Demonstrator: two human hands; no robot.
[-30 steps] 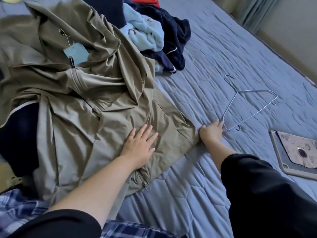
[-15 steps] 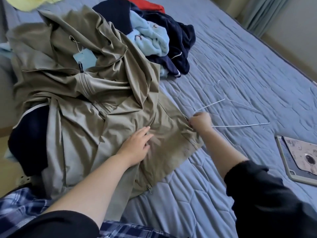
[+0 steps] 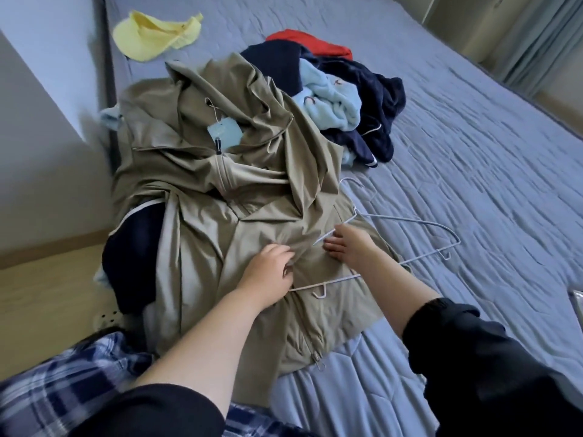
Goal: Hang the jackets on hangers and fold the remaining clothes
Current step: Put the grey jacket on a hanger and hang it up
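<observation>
the left hand curls its fingers into a pinch of the khaki jacket front, while just beside them the right hand closes thumb and fingers round the wire hanger, which lies across the jacket's hem and the bed.

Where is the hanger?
In the head view, the hanger lies right of centre, half on the tan jacket, half on the bed, under the right hand.

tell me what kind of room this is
Probably a bedroom: a bed with a quilted blue-grey cover, loose clothes piled on it, and curtains in the far corner.
</observation>
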